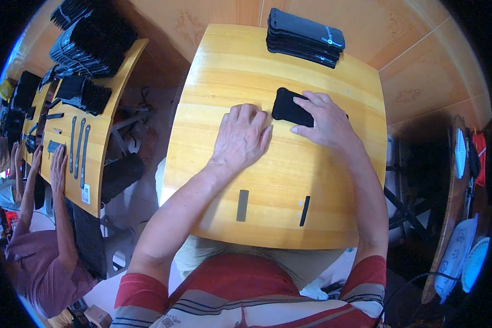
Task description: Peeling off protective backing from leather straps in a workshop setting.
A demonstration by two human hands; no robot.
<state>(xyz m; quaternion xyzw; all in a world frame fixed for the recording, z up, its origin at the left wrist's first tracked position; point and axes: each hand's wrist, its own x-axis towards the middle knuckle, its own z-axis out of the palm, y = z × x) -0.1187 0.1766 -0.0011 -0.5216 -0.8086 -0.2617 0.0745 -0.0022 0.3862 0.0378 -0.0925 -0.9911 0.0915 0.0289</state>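
Observation:
A flat black piece with scalloped corners, apparently fabric [290, 106], lies on the yellow wooden table [202, 82]. My right hand [328, 120] grips it from the right, its thumb at the near edge and its fingers across the top; the hand covers the piece's right part. To the left of that piece, my left hand [243, 131] rests palm down on the wood, fingers a little bent and holding nothing that I can see. Closer to me lie a grey-brown strip [242, 205] and a narrower black strip [305, 211], both apart from my hands.
A stack of flat black pieces [305, 37] sits at the table's far edge. On the left, another table [95, 177] bears bundled black pieces [87, 52] and long dark strips [78, 145]. A co-worker's hands [58, 167] are at that table. Along the right stands a wooden ledge [443, 240].

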